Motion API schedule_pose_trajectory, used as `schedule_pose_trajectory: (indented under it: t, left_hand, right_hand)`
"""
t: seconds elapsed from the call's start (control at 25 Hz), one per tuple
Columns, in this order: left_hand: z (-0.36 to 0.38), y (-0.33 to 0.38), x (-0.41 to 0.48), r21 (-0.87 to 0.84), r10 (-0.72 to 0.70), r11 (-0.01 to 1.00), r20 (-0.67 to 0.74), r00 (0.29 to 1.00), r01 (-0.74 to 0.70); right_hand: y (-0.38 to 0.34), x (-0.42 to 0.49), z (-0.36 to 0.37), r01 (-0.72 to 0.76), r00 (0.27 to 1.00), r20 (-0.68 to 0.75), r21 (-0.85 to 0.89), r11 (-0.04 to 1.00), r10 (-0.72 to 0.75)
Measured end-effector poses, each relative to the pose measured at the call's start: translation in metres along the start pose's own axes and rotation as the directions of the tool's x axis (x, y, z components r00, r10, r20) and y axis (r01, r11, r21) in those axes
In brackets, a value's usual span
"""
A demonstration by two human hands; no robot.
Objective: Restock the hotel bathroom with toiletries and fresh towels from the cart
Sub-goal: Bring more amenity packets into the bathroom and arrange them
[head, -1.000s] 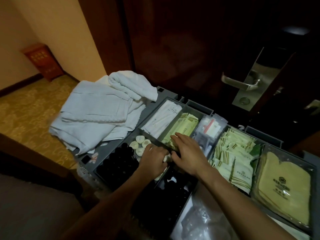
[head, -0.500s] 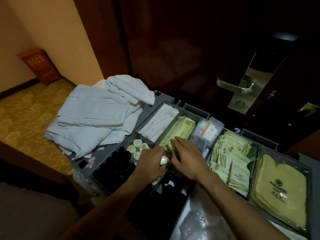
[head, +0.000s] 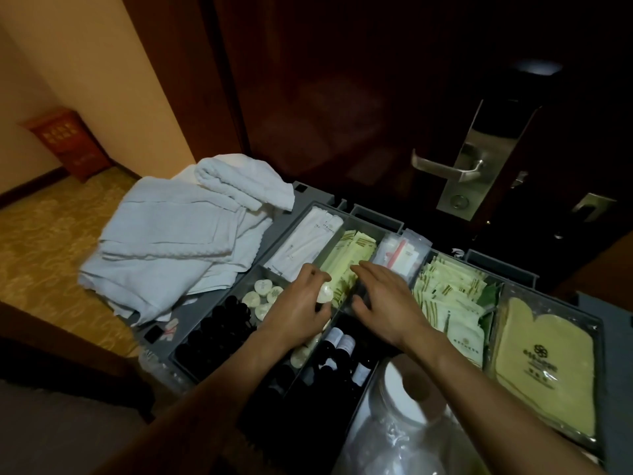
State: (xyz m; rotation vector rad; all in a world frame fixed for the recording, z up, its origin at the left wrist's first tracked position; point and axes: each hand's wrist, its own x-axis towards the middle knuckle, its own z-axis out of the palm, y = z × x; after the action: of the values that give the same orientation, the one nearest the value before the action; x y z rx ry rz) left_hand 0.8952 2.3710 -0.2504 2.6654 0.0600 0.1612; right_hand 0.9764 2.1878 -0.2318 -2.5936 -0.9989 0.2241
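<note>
Left hand (head: 298, 305) grips white wrapped soap (head: 324, 292) beside green sachets (head: 346, 258); right hand (head: 388, 299) flat, fingers spread over them. Advice: pinch a single sachet.

Left hand (head: 298, 308) pinches white packet (head: 324, 292); right hand (head: 388, 299) flat, palm down.

Towels (head: 178, 241) soft ribbed cloth, matt. Cart tray (head: 613, 337) grey plastic, matt. Green sachets (head: 448, 296) glossy paper. Door handle (head: 445, 169) brushed metal. Door (head: 342, 80) dark polished wood. Bottles (head: 342, 344) dark, glossy.
</note>
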Motion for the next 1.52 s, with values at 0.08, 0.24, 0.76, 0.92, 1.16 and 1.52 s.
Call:
schedule_pose_trajectory:
  t: [0.08, 0.24, 0.76, 0.92, 1.16, 1.52]
  left_hand:
    - [0.003, 0.003, 0.012, -0.030, 0.019, 0.999, -0.007, 1.000, -0.019]
    - [0.010, 0.014, 0.043, -0.039, 0.054, 0.998, 0.012, 0.998, -0.054]
    - [0.055, 0.027, 0.120, -0.102, 0.099, 0.991, 0.080, 0.992, -0.091]
    - [0.064, 0.024, 0.130, -0.103, 0.097, 0.991, 0.091, 0.991, -0.088]
    - [0.070, 0.027, 0.134, -0.124, 0.069, 0.991, 0.115, 0.991, -0.055]
    - [0.063, 0.030, 0.125, -0.115, 0.073, 0.991, 0.100, 0.992, -0.061]
  right_hand:
    - [0.009, 0.003, -0.002, -0.025, 1.000, -0.013, 0.009, 1.000, 0.025]
    - [0.031, 0.016, -0.006, -0.079, 0.996, -0.038, -0.021, 0.997, 0.078]
    - [0.093, 0.064, 0.012, -0.219, 0.975, 0.004, -0.108, 0.970, 0.221]
    - [0.104, 0.078, 0.014, -0.271, 0.962, -0.016, -0.175, 0.946, 0.273]
    - [0.109, 0.090, 0.018, -0.289, 0.957, -0.060, -0.272, 0.918, 0.284]
    - [0.100, 0.080, 0.004, -0.241, 0.971, -0.077, -0.303, 0.922, 0.228]
